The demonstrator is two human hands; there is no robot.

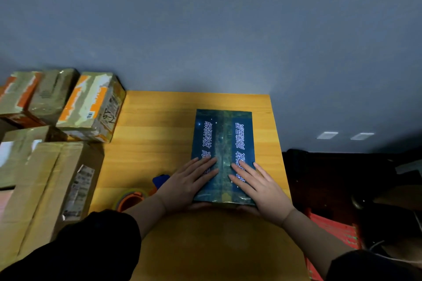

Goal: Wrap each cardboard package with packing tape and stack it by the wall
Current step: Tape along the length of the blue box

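Left hand point(189, 180) and right hand point(258, 186) flat, fingers straight, pressing blue package point(222, 141) on table point(150, 134). Tape roll point(131, 198) just left of left hand. Risk: uneven pressing wrinkles tape strip, or package slides.

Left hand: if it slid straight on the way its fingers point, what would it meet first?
The left hand lies flat on the blue package, fingers pointing up and right toward the taped centre strip. Sliding on, it would likely cross that strip; nothing else shows in its line, though the right hand lies near.
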